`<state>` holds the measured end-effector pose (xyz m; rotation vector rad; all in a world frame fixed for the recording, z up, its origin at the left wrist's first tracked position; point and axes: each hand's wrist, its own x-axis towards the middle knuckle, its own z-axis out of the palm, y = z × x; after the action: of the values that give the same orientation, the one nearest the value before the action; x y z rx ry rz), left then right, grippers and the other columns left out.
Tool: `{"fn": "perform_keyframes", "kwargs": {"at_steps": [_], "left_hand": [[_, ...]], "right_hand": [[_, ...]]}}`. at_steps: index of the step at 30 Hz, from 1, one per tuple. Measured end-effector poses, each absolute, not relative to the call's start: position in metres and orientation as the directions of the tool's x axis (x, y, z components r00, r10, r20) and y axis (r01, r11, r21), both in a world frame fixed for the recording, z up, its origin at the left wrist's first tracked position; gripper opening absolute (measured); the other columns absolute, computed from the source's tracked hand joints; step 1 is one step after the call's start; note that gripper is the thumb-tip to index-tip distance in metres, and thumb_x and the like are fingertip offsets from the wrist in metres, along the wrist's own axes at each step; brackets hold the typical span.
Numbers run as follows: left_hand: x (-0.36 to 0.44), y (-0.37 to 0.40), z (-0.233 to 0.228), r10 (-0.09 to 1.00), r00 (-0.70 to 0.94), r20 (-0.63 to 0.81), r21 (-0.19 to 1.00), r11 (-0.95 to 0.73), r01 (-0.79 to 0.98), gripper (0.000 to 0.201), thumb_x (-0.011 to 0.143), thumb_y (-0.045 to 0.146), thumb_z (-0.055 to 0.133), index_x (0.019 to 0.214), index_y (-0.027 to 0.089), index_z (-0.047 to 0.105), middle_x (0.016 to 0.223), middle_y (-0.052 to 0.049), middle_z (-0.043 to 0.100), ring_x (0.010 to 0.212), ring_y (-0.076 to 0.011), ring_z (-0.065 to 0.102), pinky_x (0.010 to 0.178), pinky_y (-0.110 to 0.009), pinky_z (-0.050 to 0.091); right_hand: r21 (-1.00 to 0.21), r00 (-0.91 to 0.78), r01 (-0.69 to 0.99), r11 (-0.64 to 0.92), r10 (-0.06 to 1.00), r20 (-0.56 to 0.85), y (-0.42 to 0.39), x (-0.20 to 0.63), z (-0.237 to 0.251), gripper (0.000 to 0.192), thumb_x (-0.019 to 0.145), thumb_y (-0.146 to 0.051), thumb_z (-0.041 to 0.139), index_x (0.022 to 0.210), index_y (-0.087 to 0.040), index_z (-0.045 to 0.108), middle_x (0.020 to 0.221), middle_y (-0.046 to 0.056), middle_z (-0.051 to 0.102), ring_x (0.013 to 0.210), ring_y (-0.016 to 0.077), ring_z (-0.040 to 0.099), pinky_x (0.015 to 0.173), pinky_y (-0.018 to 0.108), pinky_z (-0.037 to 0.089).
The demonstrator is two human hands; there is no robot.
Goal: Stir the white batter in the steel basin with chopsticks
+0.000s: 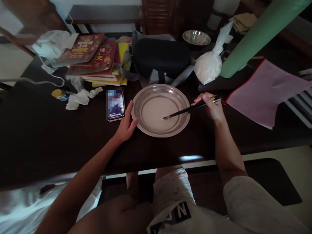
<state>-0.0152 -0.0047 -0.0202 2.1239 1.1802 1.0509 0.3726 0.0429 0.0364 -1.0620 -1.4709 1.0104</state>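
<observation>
A shallow round metal basin [137, 121] rests on the dark table in front of me, with a pale, smooth layer [156, 112] across its bottom; I cannot tell whether it is powder or liquid. My left hand [126, 126] grips the basin's left rim, thumb toward the near side. In my right hand [211, 105] is a pair of black chopsticks [181, 111] with gold bands near the upper end. They slant down to the left over the rim, and their tips meet the pale contents near the middle. Beside my left hand lies a lit phone [116, 105], its screen partly blurred.
Behind the basin sits a black case [161, 57]. A knotted plastic bag of white powder [208, 66] and a green pillar-like tube [258, 40] stand at right, near a pink folder [265, 94]. Stacked books [85, 53], crumpled tissue [79, 99] and a small jar [59, 95] are at left.
</observation>
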Motion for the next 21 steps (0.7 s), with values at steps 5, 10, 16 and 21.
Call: {"fn": "perform_keyframes", "kwargs": {"at_steps": [5, 10, 16, 21], "left_hand": [[-0.0144, -0.0049, -0.0202, 0.868, 0.315, 0.383, 0.723, -0.495, 0.482, 0.076, 0.101, 0.060, 0.043, 0.164, 0.027, 0.014, 0.170, -0.012, 0.019, 0.155, -0.0333, 0.027, 0.127, -0.053, 0.024], [-0.0143, -0.0058, -0.0180, 0.877, 0.318, 0.360, 0.723, -0.478, 0.498, 0.077, 0.101, 0.061, 0.042, 0.164, 0.027, 0.014, 0.170, -0.013, 0.019, 0.155, -0.0337, 0.027, 0.127, -0.052, 0.024], [-0.0150, -0.0054, -0.0191, 0.870, 0.323, 0.373, 0.725, -0.490, 0.484, 0.076, 0.101, 0.060, 0.043, 0.164, 0.027, 0.014, 0.170, -0.012, 0.018, 0.155, -0.0332, 0.025, 0.128, -0.052, 0.023], [-0.0157, -0.0049, -0.0202, 0.872, 0.328, 0.363, 0.725, -0.485, 0.489, 0.077, 0.101, 0.060, 0.043, 0.164, 0.028, 0.013, 0.171, -0.012, 0.018, 0.155, -0.0344, 0.026, 0.127, -0.053, 0.024]], "right_hand": [[-0.934, -0.201, 0.170, 0.313, 0.939, 0.278, 0.0428, 0.3716, 0.0366, 0.037, 0.085, -0.061, 0.065, 0.077, -0.028, 0.077, 0.079, 0.001, 0.077, 0.083, 0.0212, 0.074, 0.087, 0.040, 0.060], [-0.956, -0.102, 0.120, 0.267, 0.962, 0.255, 0.0426, 0.3716, 0.0376, 0.038, 0.085, -0.062, 0.064, 0.075, -0.027, 0.075, 0.071, 0.000, 0.074, 0.073, 0.0209, 0.074, 0.080, 0.040, 0.061], [-0.931, -0.176, 0.146, 0.335, 0.935, 0.309, 0.0435, 0.3712, 0.0354, 0.035, 0.086, -0.059, 0.066, 0.078, -0.026, 0.077, 0.076, 0.000, 0.076, 0.082, 0.0202, 0.075, 0.085, 0.038, 0.060], [-0.953, -0.139, 0.117, 0.279, 0.955, 0.263, 0.0432, 0.3718, 0.0360, 0.037, 0.087, -0.060, 0.063, 0.076, -0.027, 0.076, 0.070, 0.000, 0.074, 0.072, 0.0194, 0.074, 0.079, 0.038, 0.061]]}}
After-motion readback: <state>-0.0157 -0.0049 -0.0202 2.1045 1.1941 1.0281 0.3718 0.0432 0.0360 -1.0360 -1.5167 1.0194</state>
